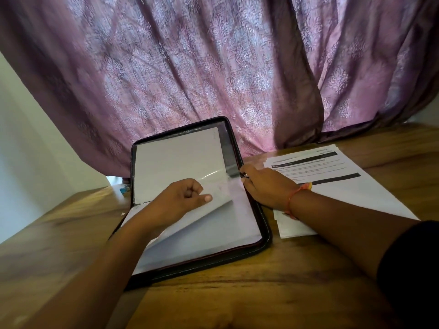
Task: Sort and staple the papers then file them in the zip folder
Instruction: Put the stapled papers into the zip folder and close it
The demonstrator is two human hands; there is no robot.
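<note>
A black zip folder (259, 224) lies open in the centre of the frame, its lid propped upright at the back, clear sleeves holding white sheets inside. A stack of printed papers (342, 186) with dark header bars lies flat just right of it.

**Backlit, soft and bowed at the edges**

Daylight comes through the purple curtain (213, 67), which glows pale pink where the cloth is thin. The room in front is dim, and the forearms read dark. A white streak of glare crosses the plastic sleeve (213, 174). The table (285, 293) is smeared with blur at lower left. Wide-angle distortion bends its far edge.
</note>
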